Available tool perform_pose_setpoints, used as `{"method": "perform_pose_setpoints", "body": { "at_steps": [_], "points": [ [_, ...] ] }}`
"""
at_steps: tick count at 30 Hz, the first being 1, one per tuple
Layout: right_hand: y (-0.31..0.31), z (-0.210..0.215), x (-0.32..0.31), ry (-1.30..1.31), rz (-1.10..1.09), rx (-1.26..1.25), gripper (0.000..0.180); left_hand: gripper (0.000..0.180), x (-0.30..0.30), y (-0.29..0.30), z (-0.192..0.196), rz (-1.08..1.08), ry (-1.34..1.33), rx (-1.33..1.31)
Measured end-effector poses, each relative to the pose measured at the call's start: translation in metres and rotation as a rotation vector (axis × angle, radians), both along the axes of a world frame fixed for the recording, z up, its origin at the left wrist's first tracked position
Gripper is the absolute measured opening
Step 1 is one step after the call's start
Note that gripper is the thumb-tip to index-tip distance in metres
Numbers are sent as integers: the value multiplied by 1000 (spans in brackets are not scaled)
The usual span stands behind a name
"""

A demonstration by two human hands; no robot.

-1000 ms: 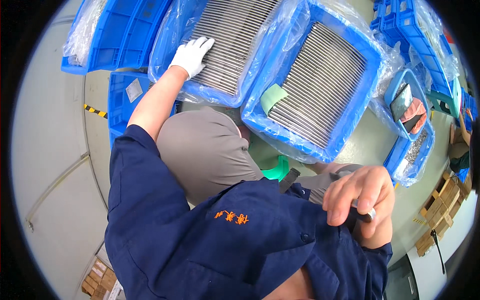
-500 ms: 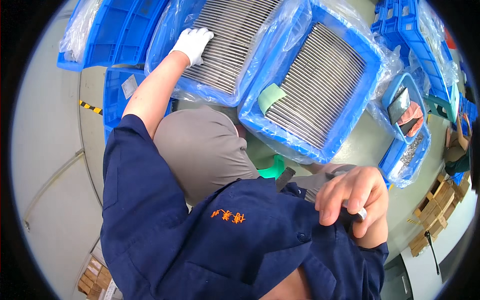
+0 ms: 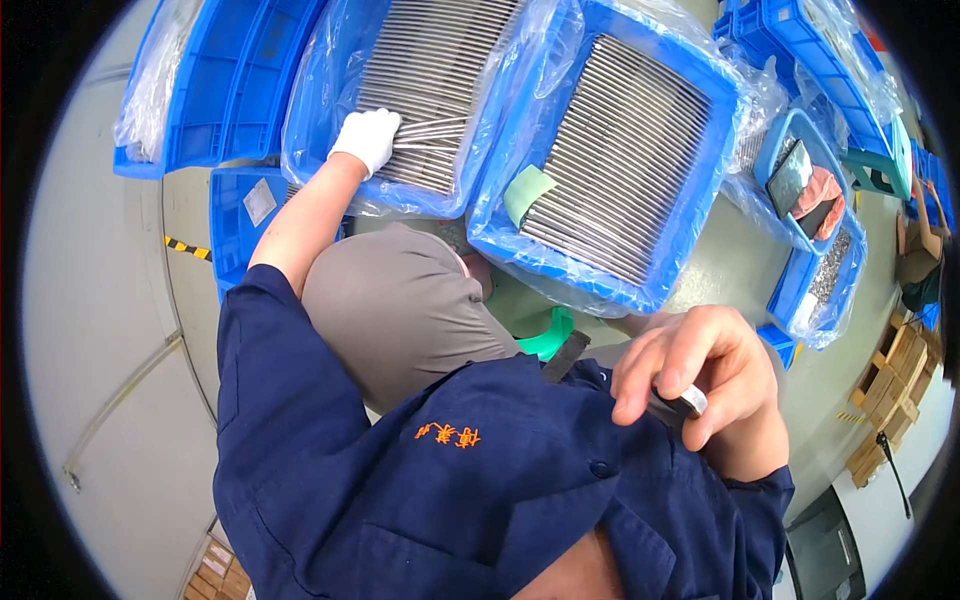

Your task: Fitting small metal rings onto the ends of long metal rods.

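A few thin grey metal rods (image 3: 432, 127) are pinched and lifted by the white-gloved left hand (image 3: 366, 138) from the tightly ranked rows in a plastic-lined blue crate (image 3: 330, 110), so they fan clear of their neighbours. The bare right hand (image 3: 700, 385) is clenched around a small dark metal block (image 3: 680, 403), kept close to the chest. A second lined blue crate (image 3: 700, 80) abuts the first; little free room is left between.
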State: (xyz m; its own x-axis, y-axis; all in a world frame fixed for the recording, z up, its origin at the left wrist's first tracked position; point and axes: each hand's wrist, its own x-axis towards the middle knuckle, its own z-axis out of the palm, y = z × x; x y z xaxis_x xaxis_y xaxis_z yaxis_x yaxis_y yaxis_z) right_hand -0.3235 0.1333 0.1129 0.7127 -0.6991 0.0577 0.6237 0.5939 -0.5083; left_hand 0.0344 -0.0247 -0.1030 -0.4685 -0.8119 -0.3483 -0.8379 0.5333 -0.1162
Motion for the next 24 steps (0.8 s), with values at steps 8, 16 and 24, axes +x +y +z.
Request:
{"method": "perform_pose_setpoints", "body": {
  "at_steps": [8,16,24],
  "points": [
    [4,1,-14,203,-111,-15,36,17,2,10,42,146,-1,185],
    [5,-10,-15,421,-231,215,21,27,-14,30,126,558,298,-20],
    [8,-13,-12,531,-297,-74,50,21,-159,131,236,628,1205,1191]
  ]
}}
